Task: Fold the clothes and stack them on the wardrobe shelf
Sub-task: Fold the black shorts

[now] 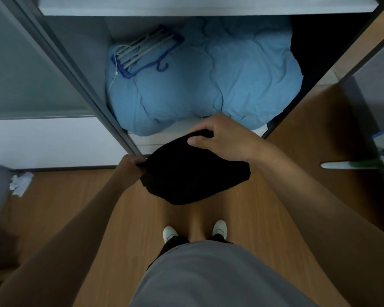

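While held in mid-air just in front of the blue duvet (200,85), black folded garment (193,173) — soft, light, limp, likely to sag open. Left hand (132,165) pinching its left edge, right hand (217,138) curled over the top — best supported from beneath.

A black folded garment (193,173) hangs bunched above the floor before the wardrobe shelf (180,134).

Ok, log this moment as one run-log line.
stage: folding in air | left hand: grips black garment edge | right hand: holds its top | wardrobe: blue duvet, hanger rack
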Demonstrator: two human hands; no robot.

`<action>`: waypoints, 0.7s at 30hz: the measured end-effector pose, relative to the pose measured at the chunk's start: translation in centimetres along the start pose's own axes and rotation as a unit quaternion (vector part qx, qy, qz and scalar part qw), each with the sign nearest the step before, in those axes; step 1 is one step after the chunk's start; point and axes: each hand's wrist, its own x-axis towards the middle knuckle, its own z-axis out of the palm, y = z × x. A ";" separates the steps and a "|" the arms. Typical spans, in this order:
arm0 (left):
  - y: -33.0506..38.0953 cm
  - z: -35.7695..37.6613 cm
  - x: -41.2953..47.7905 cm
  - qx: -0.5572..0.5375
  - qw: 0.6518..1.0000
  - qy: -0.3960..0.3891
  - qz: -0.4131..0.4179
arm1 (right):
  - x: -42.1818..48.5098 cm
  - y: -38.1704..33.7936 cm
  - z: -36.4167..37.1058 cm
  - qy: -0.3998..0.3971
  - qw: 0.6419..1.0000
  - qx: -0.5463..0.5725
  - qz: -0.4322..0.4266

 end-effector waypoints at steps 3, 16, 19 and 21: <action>0.2 1.4 -0.3 0.061 0.996 -0.055 -0.046 | 0.4 -0.5 0.5 0.026 0.999 0.015 -0.017; 2.8 6.8 -0.5 -0.067 0.982 -0.121 -0.125 | -0.2 -0.9 1.5 0.133 0.983 0.123 -0.017; 3.6 7.3 -0.1 -0.105 0.979 -0.125 -0.125 | -0.6 -1.1 1.4 0.127 0.983 0.132 -0.026; 3.8 7.2 0.1 -0.077 0.981 -0.135 -0.114 | -0.9 -1.2 1.2 0.128 0.981 0.146 -0.030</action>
